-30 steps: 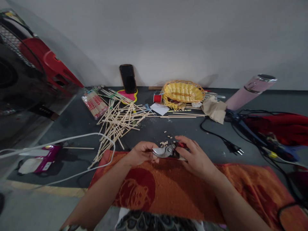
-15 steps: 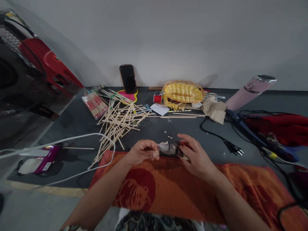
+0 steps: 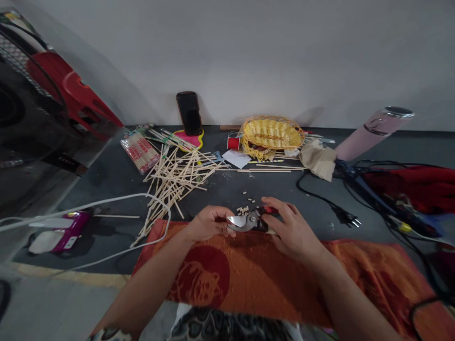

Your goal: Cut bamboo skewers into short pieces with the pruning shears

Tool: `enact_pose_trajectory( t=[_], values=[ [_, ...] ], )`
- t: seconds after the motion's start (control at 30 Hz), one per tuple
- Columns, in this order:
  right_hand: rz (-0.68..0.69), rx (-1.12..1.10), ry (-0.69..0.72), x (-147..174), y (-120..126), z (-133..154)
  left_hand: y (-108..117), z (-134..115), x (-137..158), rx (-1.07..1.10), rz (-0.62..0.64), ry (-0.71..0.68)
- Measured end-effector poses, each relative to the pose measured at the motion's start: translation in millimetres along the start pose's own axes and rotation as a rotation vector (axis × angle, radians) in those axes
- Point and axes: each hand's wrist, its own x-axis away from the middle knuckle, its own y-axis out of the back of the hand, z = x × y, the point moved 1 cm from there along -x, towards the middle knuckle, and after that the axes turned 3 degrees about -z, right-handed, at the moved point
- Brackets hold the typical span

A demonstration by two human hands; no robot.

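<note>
Pruning shears (image 3: pixel 253 219) with red-and-black handles are in my right hand (image 3: pixel 293 232), fingers wrapped round the grips. Their blades are parted and reach to the fingertips of my left hand (image 3: pixel 208 223). That hand is closed in a pinch; the short wooden stick piece seen in it earlier is now mostly hidden by the blades and fingers. Just behind the blades lie several small cut stick pieces (image 3: pixel 242 209) on the dark tabletop. Below both hands spreads an orange towel (image 3: pixel 263 279) with a bear figure.
A heap of wooden sticks (image 3: pixel 177 175) and a wrapped stick bundle (image 3: pixel 140 152) lie left. Behind are a phone (image 3: pixel 189 113), red thread spool (image 3: pixel 233 143) and yellow basket (image 3: pixel 273 134). A pink flask (image 3: pixel 377 132), power plug (image 3: pixel 346 218) and cables lie right; a white cord (image 3: pixel 106 202) crosses left.
The shears' blades have parted and moved left onto my left fingertips, covering the pale piece there. My left hand has stayed nearly in place. More of the cut pieces shows behind the blades.
</note>
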Motion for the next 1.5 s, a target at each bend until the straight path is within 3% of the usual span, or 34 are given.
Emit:
enact_pose_trajectory(
  t=[0.97,1.33,1.5],
  values=[
    [-0.037,0.062,0.064,-1.0,6.7,-1.1,-4.5,-5.2,1.4,-0.099,0.048,-0.081],
    [-0.137,-0.021,-0.103,2.3,-2.7,-10.5,-4.9,-8.6,2.0,-0.066,0.028,-0.121],
    [-0.047,-0.044,-0.033,1.0,2.5,-5.3,-3.5,-4.8,1.5,0.014,-0.01,-0.052]
  ],
)
